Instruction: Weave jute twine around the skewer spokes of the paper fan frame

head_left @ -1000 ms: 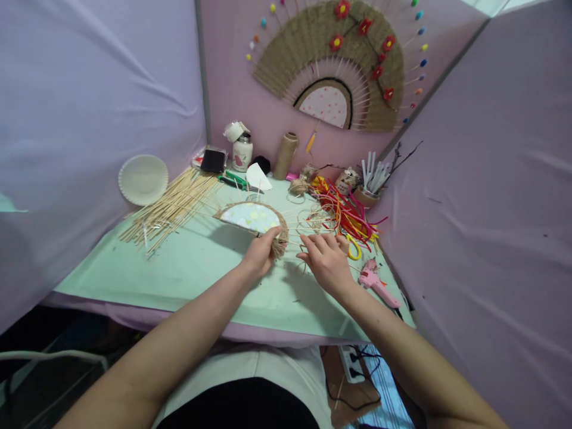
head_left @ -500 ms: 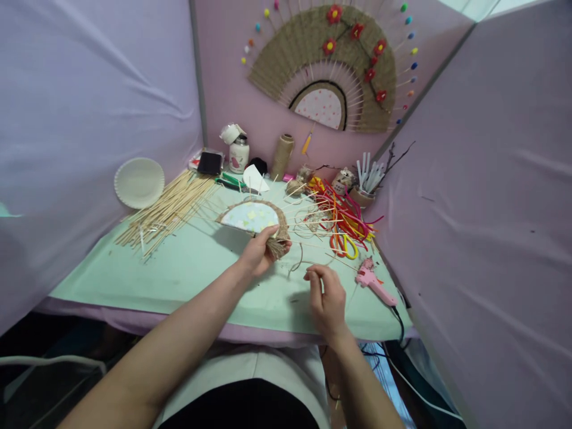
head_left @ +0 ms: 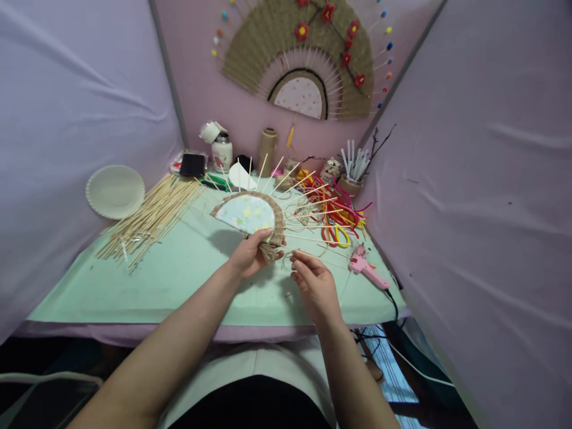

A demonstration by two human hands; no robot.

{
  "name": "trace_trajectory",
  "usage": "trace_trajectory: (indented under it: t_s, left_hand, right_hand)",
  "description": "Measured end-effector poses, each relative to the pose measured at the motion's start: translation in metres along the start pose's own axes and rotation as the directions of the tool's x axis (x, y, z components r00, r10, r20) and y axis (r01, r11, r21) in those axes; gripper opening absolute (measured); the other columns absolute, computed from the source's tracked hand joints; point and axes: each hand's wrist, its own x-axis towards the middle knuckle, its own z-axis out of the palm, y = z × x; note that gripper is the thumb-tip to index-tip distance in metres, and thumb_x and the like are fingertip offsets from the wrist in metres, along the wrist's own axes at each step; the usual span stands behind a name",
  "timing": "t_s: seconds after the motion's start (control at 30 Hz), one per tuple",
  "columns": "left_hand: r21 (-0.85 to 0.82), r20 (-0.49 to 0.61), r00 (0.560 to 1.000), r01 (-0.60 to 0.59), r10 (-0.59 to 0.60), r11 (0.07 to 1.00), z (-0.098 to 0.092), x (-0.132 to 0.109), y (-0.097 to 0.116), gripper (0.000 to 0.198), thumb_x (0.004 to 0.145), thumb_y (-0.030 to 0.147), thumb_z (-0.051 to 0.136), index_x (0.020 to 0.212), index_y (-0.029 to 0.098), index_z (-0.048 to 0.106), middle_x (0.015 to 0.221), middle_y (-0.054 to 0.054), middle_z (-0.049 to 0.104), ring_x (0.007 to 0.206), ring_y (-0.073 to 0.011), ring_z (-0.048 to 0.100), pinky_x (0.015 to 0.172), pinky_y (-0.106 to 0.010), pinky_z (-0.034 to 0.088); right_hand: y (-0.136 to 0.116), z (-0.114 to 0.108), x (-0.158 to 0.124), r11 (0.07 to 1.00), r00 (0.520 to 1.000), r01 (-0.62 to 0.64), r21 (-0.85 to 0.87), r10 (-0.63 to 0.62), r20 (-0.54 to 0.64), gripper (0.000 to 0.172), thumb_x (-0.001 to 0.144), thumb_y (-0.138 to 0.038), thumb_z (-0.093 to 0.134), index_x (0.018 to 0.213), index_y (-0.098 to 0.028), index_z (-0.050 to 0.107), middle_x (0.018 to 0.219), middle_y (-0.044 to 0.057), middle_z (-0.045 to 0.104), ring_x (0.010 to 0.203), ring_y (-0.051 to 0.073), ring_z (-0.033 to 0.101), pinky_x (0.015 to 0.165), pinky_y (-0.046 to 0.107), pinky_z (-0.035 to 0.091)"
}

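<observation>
My left hand (head_left: 251,255) is closed on the right lower corner of a small fan (head_left: 245,213), a half-round of pale blue flowered cloth edged with woven twine. Thin wooden sticks (head_left: 313,202) spread out from its curved edge. A tuft of twine (head_left: 269,252) hangs below that corner, beside my left fingers. Just to the right, my right hand (head_left: 316,286) pinches a thin strand of jute twine (head_left: 288,255) close to the lowest sticks. Part of the strand is hidden by the fingers.
Loose sticks (head_left: 152,217) lie at the left beside a white plate (head_left: 115,192). At the right are a pink glue gun (head_left: 367,269), scissors (head_left: 336,236) and red and yellow pipe cleaners (head_left: 339,202). A large decorated fan (head_left: 304,53) hangs on the back wall.
My right hand has moved up and left, nearer the fan, its fingers now extended in a pinch. The fan has tilted up slightly in my left hand. The view has shifted right.
</observation>
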Motion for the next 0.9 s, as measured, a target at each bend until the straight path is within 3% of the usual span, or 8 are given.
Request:
trace_trajectory:
  t_s: [0.2, 0.53, 0.9]
  left_hand:
    - [0.035, -0.020, 1.000, -0.016, 0.016, 0.999, 0.001, 0.001, -0.003, 0.013, 0.076, 0.021, 0.067, 0.084, 0.011, 0.071, 0.070, -0.005, 0.070, 0.063, -0.0147, 0.065, 0.061, -0.028, 0.056]
    - [0.072, -0.046, 0.998, -0.030, 0.033, 0.997, 0.007, 0.001, -0.007, 0.005, 0.075, 0.017, 0.068, 0.074, 0.012, 0.070, 0.072, -0.005, 0.072, 0.061, -0.0135, 0.064, 0.059, -0.024, 0.054]
    - [0.084, -0.050, 0.996, -0.067, 0.072, 0.994, 0.004, 0.005, -0.013, 0.007, 0.071, 0.017, 0.071, 0.075, 0.011, 0.071, 0.075, -0.004, 0.072, 0.063, -0.0127, 0.063, 0.060, -0.025, 0.054]
  right_hand:
    - [-0.005, 0.012, 0.000, 0.988, 0.993, -0.039, 0.149, 0.055, -0.104, 0.029, 0.062, -0.030, 0.081, 0.088, -0.021, 0.074, 0.092, 0.003, 0.072, 0.071, 0.012, 0.058, 0.064, 0.026, 0.049]
    - [-0.002, 0.018, 0.004, 0.936, 0.976, -0.053, 0.348, 0.122, -0.178, 0.032, 0.055, -0.026, 0.086, 0.082, -0.020, 0.070, 0.087, 0.001, 0.068, 0.068, 0.009, 0.058, 0.060, 0.023, 0.050]
    - [0.006, 0.018, 0.008, 0.967, 0.964, 0.056, 0.250, 0.012, -0.264, 0.041, 0.059, -0.029, 0.081, 0.094, -0.019, 0.061, 0.074, -0.004, 0.062, 0.061, 0.008, 0.052, 0.061, 0.022, 0.045]
